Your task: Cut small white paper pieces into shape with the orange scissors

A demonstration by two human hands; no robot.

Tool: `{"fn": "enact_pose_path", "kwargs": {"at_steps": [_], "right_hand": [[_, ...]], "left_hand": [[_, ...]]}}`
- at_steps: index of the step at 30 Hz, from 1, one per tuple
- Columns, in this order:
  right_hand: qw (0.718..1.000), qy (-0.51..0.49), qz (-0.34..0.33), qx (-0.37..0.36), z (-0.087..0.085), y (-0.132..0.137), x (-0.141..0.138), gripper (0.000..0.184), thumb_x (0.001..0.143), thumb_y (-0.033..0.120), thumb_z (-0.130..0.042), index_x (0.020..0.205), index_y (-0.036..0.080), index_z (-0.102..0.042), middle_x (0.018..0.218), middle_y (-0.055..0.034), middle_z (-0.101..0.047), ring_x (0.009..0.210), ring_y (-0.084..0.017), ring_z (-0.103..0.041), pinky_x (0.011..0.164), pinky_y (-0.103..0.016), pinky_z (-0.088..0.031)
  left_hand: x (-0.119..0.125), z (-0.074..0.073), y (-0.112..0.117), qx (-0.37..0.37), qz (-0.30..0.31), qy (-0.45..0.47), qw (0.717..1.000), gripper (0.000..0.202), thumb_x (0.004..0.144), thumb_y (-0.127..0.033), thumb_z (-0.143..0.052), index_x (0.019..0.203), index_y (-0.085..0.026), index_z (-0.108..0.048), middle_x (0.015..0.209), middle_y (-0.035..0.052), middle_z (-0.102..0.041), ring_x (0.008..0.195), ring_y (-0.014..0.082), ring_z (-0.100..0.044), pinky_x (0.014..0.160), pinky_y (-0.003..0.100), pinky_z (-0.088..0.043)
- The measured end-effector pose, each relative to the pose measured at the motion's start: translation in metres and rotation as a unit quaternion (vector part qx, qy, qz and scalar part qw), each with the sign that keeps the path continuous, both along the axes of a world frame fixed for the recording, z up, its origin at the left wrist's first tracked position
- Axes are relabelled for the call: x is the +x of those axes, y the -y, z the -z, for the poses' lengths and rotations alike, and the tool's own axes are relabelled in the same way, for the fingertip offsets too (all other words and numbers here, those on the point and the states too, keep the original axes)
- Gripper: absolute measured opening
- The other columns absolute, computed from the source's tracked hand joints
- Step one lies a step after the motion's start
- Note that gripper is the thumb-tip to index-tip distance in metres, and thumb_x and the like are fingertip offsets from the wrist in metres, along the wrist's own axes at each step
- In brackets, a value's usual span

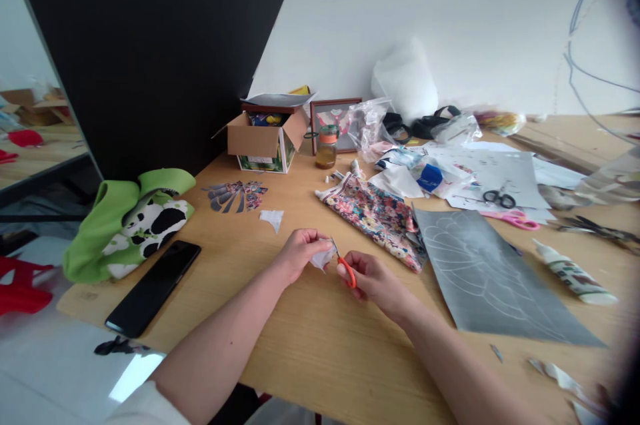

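My left hand [303, 253] pinches a small pale piece of cloth or paper [321, 260]; which of the two I cannot tell. In my right hand [367, 276] is a pair of scissors [347, 270] with orange handles, its blades up against the pale piece. Another light scrap [272, 218] lies beyond my left hand. Farther left, cut floral and grey pieces [235, 196] are laid out in a fan. Behind my right hand rests a folded floral cloth [373, 215], and beside it a grey sheet [493, 278] bears white curved lines.
A black phone [154, 288] and a green panda bag [133, 222] lie at the left. Toward the wall stand an open cardboard box [267, 142], a jar [327, 147] and a frame [336, 108]. Black scissors [499, 198], pink scissors [517, 219] and a glue bottle [575, 275] are at the right.
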State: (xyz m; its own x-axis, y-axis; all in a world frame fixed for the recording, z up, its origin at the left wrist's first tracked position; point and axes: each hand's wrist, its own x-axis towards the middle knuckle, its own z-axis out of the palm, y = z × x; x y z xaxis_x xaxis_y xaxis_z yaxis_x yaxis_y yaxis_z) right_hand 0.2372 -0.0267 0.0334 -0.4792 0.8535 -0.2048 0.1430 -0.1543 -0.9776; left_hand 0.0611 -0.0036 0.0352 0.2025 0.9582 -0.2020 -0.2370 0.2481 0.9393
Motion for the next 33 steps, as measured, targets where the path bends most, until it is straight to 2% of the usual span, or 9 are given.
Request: {"fn": "enact_pose_path", "kwargs": {"at_steps": [7,13,33], "right_hand": [[1.000,-0.003,-0.001,-0.022,-0.0055,0.0033,-0.0014,0.055,0.065,0.068,-0.071,0.070,0.019,-0.048,0.059,0.0047,-0.046,0.047,-0.008,-0.041,0.043,-0.021,-0.031],[1.000,-0.010,-0.004,-0.019,-0.0036,0.0022,-0.0003,0.055,0.066,0.068,-0.071,0.071,0.019,-0.048,0.058,0.0047,-0.047,0.046,-0.008,-0.040,0.043,-0.021,-0.030],[1.000,-0.001,0.004,0.005,0.0002,-0.0003,-0.0009,0.052,0.068,0.066,-0.071,0.069,0.020,-0.048,0.055,0.0066,-0.043,0.044,-0.007,-0.037,0.043,-0.022,-0.028]], "left_hand": [[0.0003,0.0003,0.0000,-0.002,0.007,-0.007,1.000,0.025,0.055,-0.029,-0.078,0.068,-0.012,-0.065,0.056,0.0007,-0.061,0.047,0.0106,-0.051,0.047,0.024,-0.041],[0.0006,-0.0009,0.0013,0.002,0.016,-0.014,1.000,0.022,0.056,-0.028,-0.077,0.067,-0.012,-0.067,0.058,0.0007,-0.062,0.048,0.0094,-0.052,0.050,0.023,-0.041],[0.0005,-0.0020,0.0010,-0.017,0.011,0.008,1.000,0.025,0.053,-0.027,-0.079,0.069,-0.012,-0.065,0.056,-0.0006,-0.061,0.046,0.0087,-0.052,0.045,0.021,-0.041]]}}
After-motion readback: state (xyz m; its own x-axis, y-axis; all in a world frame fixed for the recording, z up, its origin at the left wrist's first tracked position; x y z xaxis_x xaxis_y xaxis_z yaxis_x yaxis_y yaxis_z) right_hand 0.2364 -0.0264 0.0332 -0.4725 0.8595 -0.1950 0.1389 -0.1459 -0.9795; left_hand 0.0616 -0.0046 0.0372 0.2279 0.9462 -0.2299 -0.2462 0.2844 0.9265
